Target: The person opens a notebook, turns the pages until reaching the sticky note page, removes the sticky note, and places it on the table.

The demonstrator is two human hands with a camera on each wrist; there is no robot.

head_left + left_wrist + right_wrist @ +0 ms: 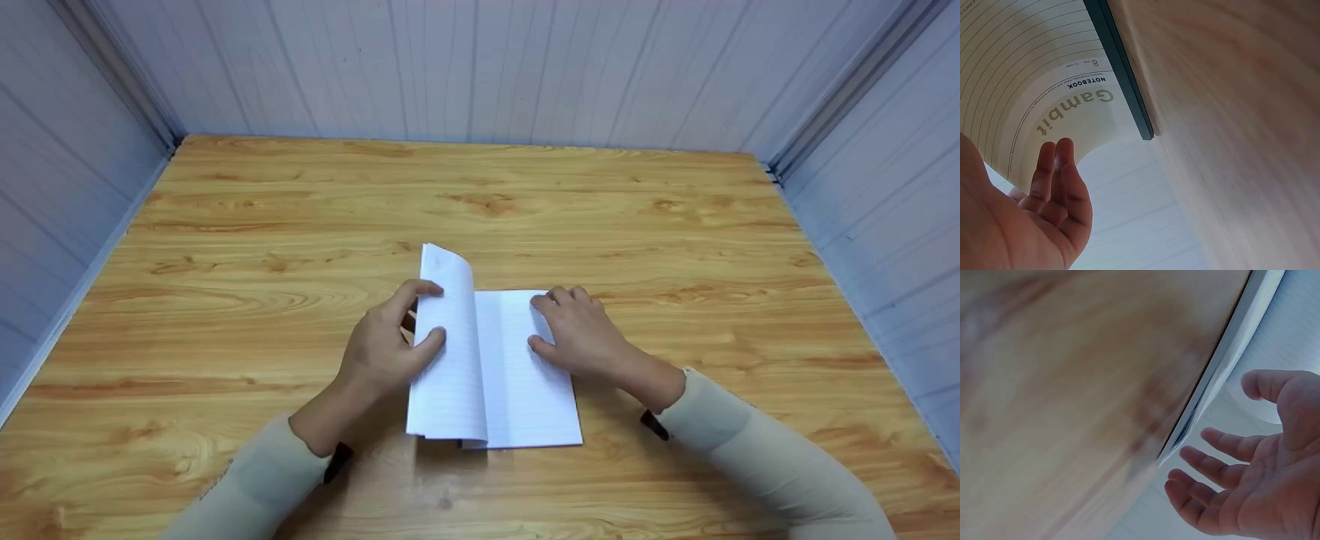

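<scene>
A lined notebook [529, 405] lies open on the wooden table in the head view. My left hand [379, 349] grips its raised left-hand leaves [450, 397], thumb on the lined side and other fingers behind. In the left wrist view, the back of those leaves carries the printed words "Gambit" and "NOTEBOOK" [1072, 107], beside a dark green spine [1120, 67]. My right hand [581, 330] is at the upper right of the flat page, fingers spread and loosely bent. In the right wrist view, the right hand [1252, 478] stands beside the page edges [1213, 382].
The wood-grain table [300, 225] extends around the notebook on all sides. Pale panelled walls [480, 67] enclose it at the back, left and right. Light sleeves [750, 435] cover both forearms, with a small black piece [655, 425] under each wrist.
</scene>
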